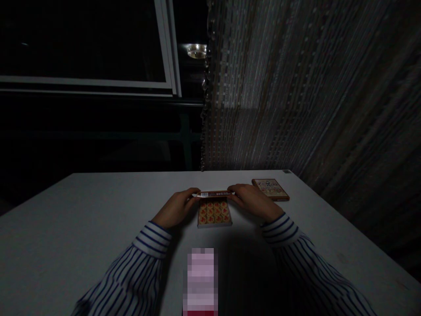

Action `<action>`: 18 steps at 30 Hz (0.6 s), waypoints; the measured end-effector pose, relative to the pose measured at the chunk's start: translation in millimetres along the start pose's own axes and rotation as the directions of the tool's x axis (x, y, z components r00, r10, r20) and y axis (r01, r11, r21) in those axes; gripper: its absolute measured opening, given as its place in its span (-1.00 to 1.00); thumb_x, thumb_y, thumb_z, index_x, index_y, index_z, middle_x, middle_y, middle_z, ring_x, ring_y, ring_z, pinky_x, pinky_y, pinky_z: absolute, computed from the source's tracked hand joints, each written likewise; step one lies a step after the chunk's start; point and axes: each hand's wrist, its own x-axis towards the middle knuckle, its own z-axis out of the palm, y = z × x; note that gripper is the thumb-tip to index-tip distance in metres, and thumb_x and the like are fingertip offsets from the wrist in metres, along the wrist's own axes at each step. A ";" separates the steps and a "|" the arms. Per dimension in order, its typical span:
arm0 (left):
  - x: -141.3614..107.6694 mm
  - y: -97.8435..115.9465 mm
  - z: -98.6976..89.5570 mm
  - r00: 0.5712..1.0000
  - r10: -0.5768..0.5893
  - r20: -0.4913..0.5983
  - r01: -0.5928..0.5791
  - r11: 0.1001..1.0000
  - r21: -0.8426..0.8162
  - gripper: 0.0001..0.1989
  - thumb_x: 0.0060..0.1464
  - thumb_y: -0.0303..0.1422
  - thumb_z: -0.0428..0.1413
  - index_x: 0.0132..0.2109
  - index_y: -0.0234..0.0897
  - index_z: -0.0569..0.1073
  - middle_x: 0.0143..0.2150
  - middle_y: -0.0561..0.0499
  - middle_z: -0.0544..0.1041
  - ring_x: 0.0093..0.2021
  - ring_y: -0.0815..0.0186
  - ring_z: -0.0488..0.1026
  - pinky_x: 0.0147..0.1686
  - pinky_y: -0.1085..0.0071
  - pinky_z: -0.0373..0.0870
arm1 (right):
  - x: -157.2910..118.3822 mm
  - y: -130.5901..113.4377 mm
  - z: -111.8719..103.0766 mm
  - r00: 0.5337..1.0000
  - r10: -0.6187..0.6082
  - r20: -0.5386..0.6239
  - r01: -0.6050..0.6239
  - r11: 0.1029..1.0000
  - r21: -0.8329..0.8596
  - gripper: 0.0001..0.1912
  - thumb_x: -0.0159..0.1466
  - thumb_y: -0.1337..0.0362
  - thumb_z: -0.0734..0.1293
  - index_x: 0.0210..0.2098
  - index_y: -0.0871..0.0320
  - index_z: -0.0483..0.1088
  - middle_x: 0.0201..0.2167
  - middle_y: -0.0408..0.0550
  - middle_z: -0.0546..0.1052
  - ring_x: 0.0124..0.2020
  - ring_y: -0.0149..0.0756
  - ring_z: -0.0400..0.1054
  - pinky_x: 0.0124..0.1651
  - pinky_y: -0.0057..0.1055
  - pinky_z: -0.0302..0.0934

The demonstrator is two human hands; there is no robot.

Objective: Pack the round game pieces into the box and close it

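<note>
My left hand (176,206) and my right hand (251,201) pinch the two ends of a thin box lid (214,194), brown-red with a pale printed label on its near side. Just below and nearer to me, a shallow box tray (214,226) lies on the white table, filled with rows of round, tan Chinese chess pieces (213,211) with red characters. The lid is raised over the tray's far edge and hides that part; whether they touch I cannot tell. Both hands are closed, thumbs and fingers on the lid's ends.
A flat printed box (271,189) with a brown edge lies beyond my right hand. A pixelated pinkish oblong (200,281) covers the near middle of the white table (82,228). Behind the table hang bead-string curtains (250,87) beside a dark window frame (169,48).
</note>
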 end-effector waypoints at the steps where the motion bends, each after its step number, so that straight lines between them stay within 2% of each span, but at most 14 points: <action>1: -0.3 0.0 0.2 1.000 0.001 -0.002 -0.001 1.000 0.001 -0.68 0.10 -0.23 -0.13 -0.07 -0.23 0.35 -0.18 -0.05 0.49 -0.21 0.25 0.42 -0.23 0.35 0.30 | -0.3 0.3 0.7 1.000 -0.004 -0.007 0.004 1.000 -0.002 -0.67 0.27 0.16 0.06 -0.13 0.16 0.33 -0.23 0.03 0.46 -0.16 -0.27 0.31 -0.16 -0.41 0.09; 7: -1.9 1.2 0.7 1.000 0.012 -0.003 -0.012 1.000 -0.006 -0.69 0.10 -0.23 -0.14 -0.08 -0.23 0.34 -0.17 -0.05 0.49 -0.17 0.24 0.41 -0.19 0.34 0.30 | -1.9 1.1 3.3 0.999 -0.025 -0.033 0.024 1.000 -0.014 -0.69 0.27 0.17 0.08 -0.13 0.15 0.32 -0.24 0.01 0.47 -0.17 -0.27 0.31 -0.16 -0.40 0.10; 12: -2.8 0.2 1.6 1.000 0.021 -0.004 -0.021 1.000 0.005 -0.70 0.11 -0.24 -0.13 -0.07 -0.21 0.35 -0.19 -0.03 0.49 -0.19 0.25 0.42 -0.22 0.36 0.31 | -3.1 -0.9 2.8 1.000 0.003 -0.006 -0.003 1.000 -0.012 -0.68 0.27 0.17 0.07 -0.12 0.16 0.32 -0.24 0.03 0.46 -0.16 -0.27 0.30 -0.15 -0.40 0.09; 18: -3.9 -0.6 3.4 1.000 -0.017 -0.008 0.017 1.000 0.000 -0.66 0.09 -0.21 -0.12 -0.04 -0.25 0.33 -0.14 -0.07 0.48 -0.21 0.23 0.42 -0.23 0.34 0.31 | -3.9 -2.2 2.7 1.000 0.008 -0.002 -0.008 1.000 -0.011 -0.67 0.28 0.16 0.06 -0.14 0.17 0.32 -0.25 0.03 0.45 -0.16 -0.26 0.30 -0.15 -0.40 0.08</action>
